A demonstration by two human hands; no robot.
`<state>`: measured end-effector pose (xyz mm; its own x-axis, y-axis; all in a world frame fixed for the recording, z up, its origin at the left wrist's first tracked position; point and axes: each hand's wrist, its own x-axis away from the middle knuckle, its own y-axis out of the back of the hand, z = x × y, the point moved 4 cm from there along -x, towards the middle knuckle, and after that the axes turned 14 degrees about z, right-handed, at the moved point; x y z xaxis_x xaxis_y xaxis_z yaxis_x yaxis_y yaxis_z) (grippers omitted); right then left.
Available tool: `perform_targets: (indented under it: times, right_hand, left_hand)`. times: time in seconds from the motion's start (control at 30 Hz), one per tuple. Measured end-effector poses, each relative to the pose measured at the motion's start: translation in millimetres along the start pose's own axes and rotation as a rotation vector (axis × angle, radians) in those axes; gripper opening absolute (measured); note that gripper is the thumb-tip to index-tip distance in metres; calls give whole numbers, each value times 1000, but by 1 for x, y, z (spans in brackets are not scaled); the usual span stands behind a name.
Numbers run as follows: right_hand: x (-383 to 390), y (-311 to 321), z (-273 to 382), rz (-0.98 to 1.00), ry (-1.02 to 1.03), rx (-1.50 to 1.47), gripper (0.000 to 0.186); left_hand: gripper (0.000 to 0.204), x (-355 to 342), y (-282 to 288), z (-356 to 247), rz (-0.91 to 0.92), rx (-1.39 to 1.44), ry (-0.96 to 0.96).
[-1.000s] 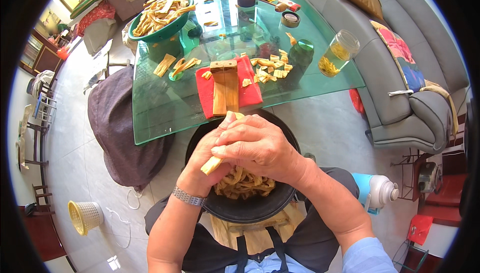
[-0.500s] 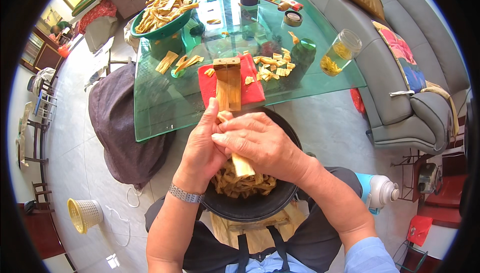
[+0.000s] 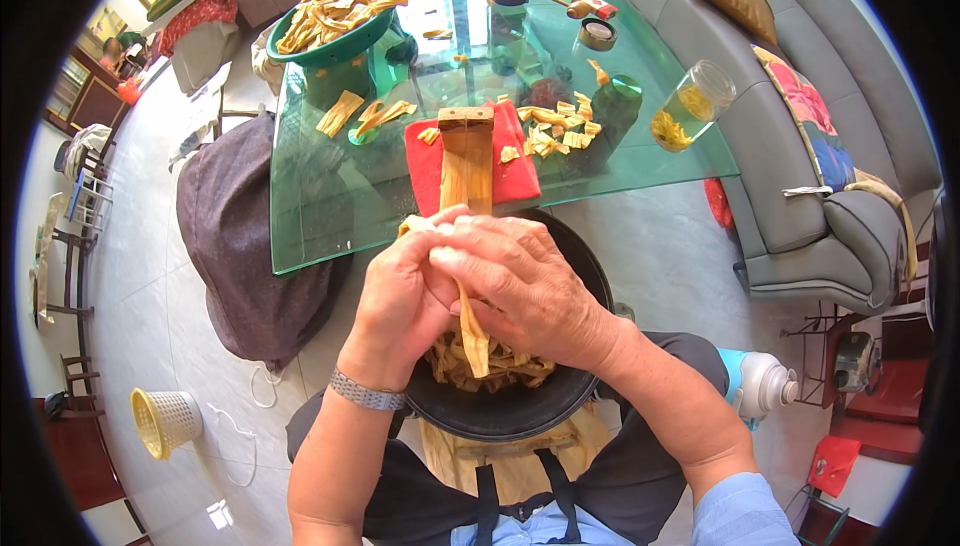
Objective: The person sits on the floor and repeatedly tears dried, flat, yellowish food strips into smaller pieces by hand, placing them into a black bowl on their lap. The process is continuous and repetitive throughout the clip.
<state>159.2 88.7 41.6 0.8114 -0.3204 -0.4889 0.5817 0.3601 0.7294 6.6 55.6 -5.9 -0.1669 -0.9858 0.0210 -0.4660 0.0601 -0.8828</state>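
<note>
My left hand and my right hand come together over a round black basin. Both are closed around a pale yellow-brown dried strip, whose lower end hangs below the fingers and whose other end shows above my left thumb. More such strips lie in the basin. Just beyond my hands, a wooden tool with a crosspiece rests on a folded red cloth at the near edge of the glass table.
A green basin heaped with strips stands far left on the table. Short cut pieces lie right of the cloth, near a glass jar. A dark cloth-covered seat is at left, a grey sofa at right, a blue-and-white flask beside my leg.
My fingers have shifted on the strip, and its upper end now shows further left over my left thumb. The hanging end is narrower and lower. The view has moved slightly.
</note>
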Motion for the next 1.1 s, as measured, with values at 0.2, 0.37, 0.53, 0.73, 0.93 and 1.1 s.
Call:
perform_targets:
  times: [0.2,0.37,0.53,0.73,0.93,1.1]
  right_hand:
    - [-1,-1,2,26,48,43,41]
    - [-3,-3,6,50,94,-9,32]
    - [0,1,3,70,73,-275,31]
    - [5,9,-2,-56,-180,-514,18]
    - [5,-1,-7,-70,-212,-373,16]
    - [20,-14,-17,211,-402,-363,38]
  left_hand:
    - [39,-3,-13,-11,36,3,-12]
    - [36,6,-2,-6,-119,-219,101]
    - [43,15,-8,11,45,-342,236]
    - [21,23,-33,14,141,-593,561]
    - [16,21,-25,15,284,-926,645]
    - [13,28,-20,17,198,-1076,726]
